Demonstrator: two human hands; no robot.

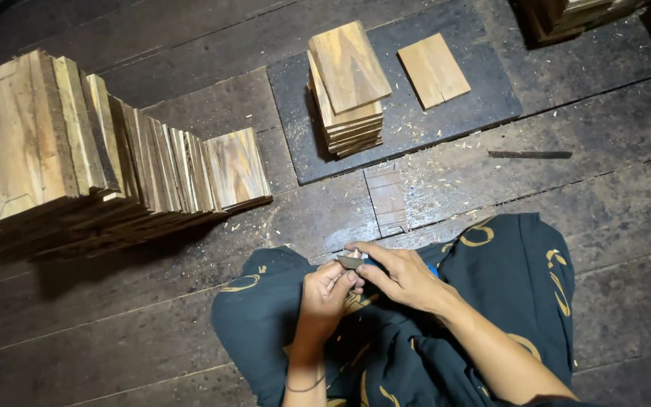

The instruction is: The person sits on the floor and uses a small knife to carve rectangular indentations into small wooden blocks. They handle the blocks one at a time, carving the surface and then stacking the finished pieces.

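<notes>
Both my hands meet over my lap, above dark trousers (pixel 506 279) with yellow patterns. My left hand (pixel 324 295) is curled, its fingers pinching a small dark flat piece (pixel 350 262). My right hand (pixel 401 275) lies over it, fingertips pressing the same piece from the other side. A bit of blue shows under my right hand; what it is I cannot tell.
A long row of wooden boards (pixel 92 162) leans stacked at the left. On a dark mat (pixel 484 94) stand a pile of boards (pixel 348 90) and a single board (pixel 433 69). A thin dark stick (pixel 529 154) lies on the plank floor, with wood shavings around.
</notes>
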